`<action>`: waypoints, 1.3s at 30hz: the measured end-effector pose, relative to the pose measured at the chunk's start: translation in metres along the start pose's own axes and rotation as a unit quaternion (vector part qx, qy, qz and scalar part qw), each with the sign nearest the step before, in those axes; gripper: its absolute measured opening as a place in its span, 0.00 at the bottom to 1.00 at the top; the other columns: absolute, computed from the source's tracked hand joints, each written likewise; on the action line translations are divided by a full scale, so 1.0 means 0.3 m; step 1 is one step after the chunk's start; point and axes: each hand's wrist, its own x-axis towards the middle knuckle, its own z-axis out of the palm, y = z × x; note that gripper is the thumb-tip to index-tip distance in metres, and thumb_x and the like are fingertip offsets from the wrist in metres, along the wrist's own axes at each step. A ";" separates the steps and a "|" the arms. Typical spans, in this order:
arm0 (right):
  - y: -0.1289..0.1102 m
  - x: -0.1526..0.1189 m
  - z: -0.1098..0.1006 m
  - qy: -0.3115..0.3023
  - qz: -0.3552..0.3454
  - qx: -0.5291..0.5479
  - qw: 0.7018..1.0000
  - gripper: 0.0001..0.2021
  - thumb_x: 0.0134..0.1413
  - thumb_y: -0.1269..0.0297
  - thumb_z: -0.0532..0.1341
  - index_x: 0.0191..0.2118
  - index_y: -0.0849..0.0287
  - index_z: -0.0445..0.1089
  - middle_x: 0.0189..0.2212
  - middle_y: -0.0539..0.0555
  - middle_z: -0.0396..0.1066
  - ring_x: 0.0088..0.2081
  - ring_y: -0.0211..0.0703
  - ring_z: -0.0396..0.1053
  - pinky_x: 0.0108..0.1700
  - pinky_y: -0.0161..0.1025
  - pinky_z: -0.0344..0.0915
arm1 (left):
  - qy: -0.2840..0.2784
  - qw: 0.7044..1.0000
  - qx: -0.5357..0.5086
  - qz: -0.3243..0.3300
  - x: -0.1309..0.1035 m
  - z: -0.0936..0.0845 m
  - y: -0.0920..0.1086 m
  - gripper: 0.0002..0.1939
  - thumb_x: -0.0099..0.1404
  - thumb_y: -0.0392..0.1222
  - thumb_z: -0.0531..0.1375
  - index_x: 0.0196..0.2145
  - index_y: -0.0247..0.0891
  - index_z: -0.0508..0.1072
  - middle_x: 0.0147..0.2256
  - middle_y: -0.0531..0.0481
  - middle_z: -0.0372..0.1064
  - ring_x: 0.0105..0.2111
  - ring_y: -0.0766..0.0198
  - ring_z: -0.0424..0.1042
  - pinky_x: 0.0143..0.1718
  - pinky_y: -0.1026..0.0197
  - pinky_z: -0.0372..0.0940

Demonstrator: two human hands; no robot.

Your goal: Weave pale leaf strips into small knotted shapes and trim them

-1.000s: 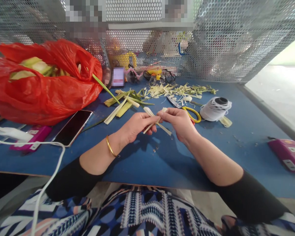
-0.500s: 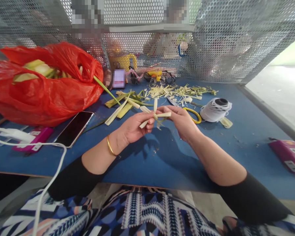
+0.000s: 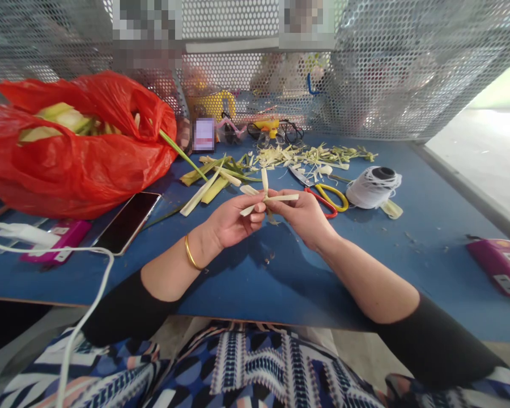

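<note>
A small flower shape of pale husk strips [image 3: 265, 180] is held up above the middle of the table, its strips spreading outward from a centre. My left hand [image 3: 233, 221] pinches it from the left, thumb against the centre. From the right, my right hand [image 3: 304, 218] closes thumb and fingers at the same centre, and the fingertips are partly hidden behind the strips. Just beyond my right hand lie scissors [image 3: 334, 198] with one yellow and one red handle. A cone of white thread [image 3: 374, 188] stands to their right.
Husk strips [image 3: 210, 184] and a pile of shredded trimmings [image 3: 289, 156] lie toward the back. A red plastic bag [image 3: 110, 170] of husks fills the left, near a phone [image 3: 130, 222] and a purple power strip [image 3: 62, 241] with a white cable. A perforated metal screen [image 3: 378, 85] rises behind.
My right hand has moved left and closed in at the flower's centre, uncovering the scissors' red handle. My left hand keeps its hold almost in place.
</note>
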 end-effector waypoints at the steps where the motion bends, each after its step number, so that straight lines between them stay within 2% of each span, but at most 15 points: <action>1: -0.002 0.001 0.000 -0.010 -0.001 0.004 1.000 0.18 0.42 0.48 0.71 0.24 0.59 0.73 0.27 0.51 0.72 0.37 0.43 0.70 0.42 0.40 0.66 | 0.003 1.000 0.003 0.006 -0.001 0.002 0.001 0.09 0.71 0.34 0.55 0.36 0.31 0.75 0.17 0.56 0.63 0.14 0.75 0.61 0.15 0.73 0.54; 6: -0.009 0.010 -0.011 -0.077 0.039 0.069 0.994 0.14 0.41 0.52 0.71 0.28 0.59 0.77 0.27 0.50 0.75 0.34 0.41 0.72 0.44 0.42 0.68 | 0.005 0.999 0.024 0.035 -0.003 0.002 0.003 0.11 0.71 0.35 0.54 0.44 0.31 0.76 0.22 0.53 0.71 0.17 0.72 0.67 0.17 0.71 0.61; 10: 0.004 0.017 -0.021 -0.076 0.061 0.080 0.992 0.12 0.38 0.57 0.72 0.29 0.57 0.79 0.31 0.51 0.78 0.37 0.42 0.73 0.45 0.42 0.69 | -0.012 0.997 0.065 0.045 0.003 -0.010 0.000 0.11 0.70 0.33 0.56 0.45 0.31 0.76 0.24 0.51 0.74 0.19 0.71 0.70 0.19 0.69 0.66; 13: 0.028 0.024 -0.022 -0.065 0.044 0.049 0.996 0.08 0.37 0.60 0.71 0.27 0.57 0.78 0.32 0.51 0.78 0.39 0.43 0.72 0.45 0.42 0.68 | 0.000 0.991 0.121 0.056 0.006 -0.007 -0.006 0.07 0.69 0.33 0.57 0.41 0.31 0.76 0.25 0.48 0.76 0.21 0.68 0.74 0.22 0.68 0.69; 18: 0.045 0.036 -0.032 -0.063 -0.001 -0.038 0.997 0.07 0.43 0.60 0.67 0.24 0.58 0.75 0.27 0.50 0.75 0.36 0.44 0.71 0.44 0.43 0.67 | 0.042 0.983 0.155 0.089 0.003 0.009 -0.012 0.05 0.69 0.33 0.58 0.36 0.31 0.73 0.24 0.48 0.76 0.21 0.67 0.75 0.24 0.69 0.70; 21: 0.015 0.036 -0.047 -0.073 -0.020 -0.050 0.996 0.08 0.44 0.60 0.67 0.31 0.59 0.77 0.33 0.53 0.78 0.40 0.45 0.73 0.47 0.44 0.66 | 0.049 0.978 0.171 0.105 0.001 0.008 -0.006 0.07 0.70 0.36 0.57 0.36 0.31 0.74 0.26 0.46 0.77 0.23 0.67 0.76 0.26 0.68 0.70; 24: -0.022 0.028 -0.061 -0.047 -0.035 -0.041 0.997 0.13 0.44 0.60 0.68 0.38 0.57 0.77 0.39 0.53 0.78 0.41 0.43 0.72 0.47 0.42 0.66 | 0.053 0.974 0.182 0.124 -0.001 0.001 0.004 0.12 0.71 0.42 0.56 0.36 0.31 0.75 0.26 0.45 0.77 0.23 0.65 0.76 0.25 0.67 0.69; 27: -0.032 0.022 -0.065 0.004 -0.042 -0.066 0.997 0.11 0.47 0.57 0.66 0.36 0.58 0.75 0.32 0.51 0.76 0.34 0.40 0.70 0.39 0.39 0.65 | 0.055 0.971 0.192 0.128 0.001 -0.007 0.006 0.15 0.72 0.44 0.54 0.37 0.31 0.75 0.25 0.45 0.76 0.22 0.64 0.76 0.24 0.66 0.69; 29: -0.023 0.020 -0.061 0.024 -0.049 -0.115 0.992 0.11 0.48 0.56 0.65 0.32 0.59 0.73 0.26 0.50 0.73 0.29 0.38 0.66 0.35 0.38 0.62 | 0.058 0.969 0.207 0.125 0.004 -0.010 0.001 0.12 0.70 0.43 0.57 0.36 0.32 0.76 0.25 0.47 0.76 0.22 0.65 0.75 0.25 0.66 0.69; 35: -0.001 0.014 -0.050 -0.032 -0.039 -0.218 0.975 0.16 0.52 0.50 0.62 0.25 0.59 0.69 0.20 0.48 0.69 0.24 0.35 0.60 0.29 0.36 0.55 | 0.083 0.950 0.262 0.148 0.015 -0.014 -0.017 0.07 0.64 0.40 0.64 0.32 0.33 0.74 0.22 0.51 0.74 0.21 0.68 0.73 0.28 0.65 0.69; 39: -0.010 0.014 -0.059 -0.010 -0.054 -0.211 0.976 0.16 0.52 0.52 0.61 0.22 0.58 0.68 0.17 0.47 0.65 0.23 0.36 0.58 0.29 0.36 0.54 | 0.091 0.936 0.310 0.142 0.019 -0.010 -0.018 0.07 0.65 0.39 0.63 0.30 0.33 0.73 0.20 0.51 0.73 0.21 0.66 0.73 0.27 0.64 0.67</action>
